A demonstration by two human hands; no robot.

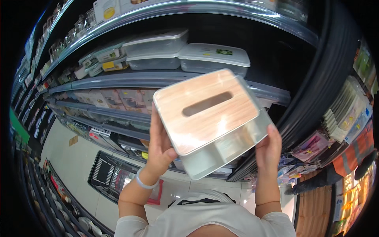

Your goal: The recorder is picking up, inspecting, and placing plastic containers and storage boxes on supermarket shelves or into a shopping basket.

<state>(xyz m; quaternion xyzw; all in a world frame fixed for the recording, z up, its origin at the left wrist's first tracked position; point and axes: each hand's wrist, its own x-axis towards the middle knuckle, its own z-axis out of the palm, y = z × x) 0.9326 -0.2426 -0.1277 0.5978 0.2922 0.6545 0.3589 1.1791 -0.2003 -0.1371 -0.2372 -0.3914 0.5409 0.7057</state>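
Head view: shop aisle, pale tiled floor (75,158) below, long shelving run (130,79) curving off to the left, dark upright post (316,91) on the right side of the bay. Shelf edges bend with the fisheye.

Shelf stock: clear lidded storage containers (158,49) stacked in twos at shelf level, a flatter white-lidded container (215,55) just beside them to the right. Smaller boxed goods (104,55) further left. Row of patterned boxes (114,98) on the shelf below. Black wire shopping basket (110,173) with a red part sits on the floor, under the left forearm. Right side rack holds hanging packets (347,114). Another person (347,166) in an orange top stands at the far right, well apart.

Held item: tissue box (211,122), grey body with a wooden lid and an oblong slot, raised in front of the shelves, tilted, lid facing the camera. It blocks the shelf section behind it.

Left hand (160,148): fingers wrapped on the box's left edge, thumb on the near lower corner; pale band on the wrist. Right hand (269,148): fingers closed on the box's right lower edge, touching it. Both forearms come up from the bottom, white top (205,217) at the lower edge.
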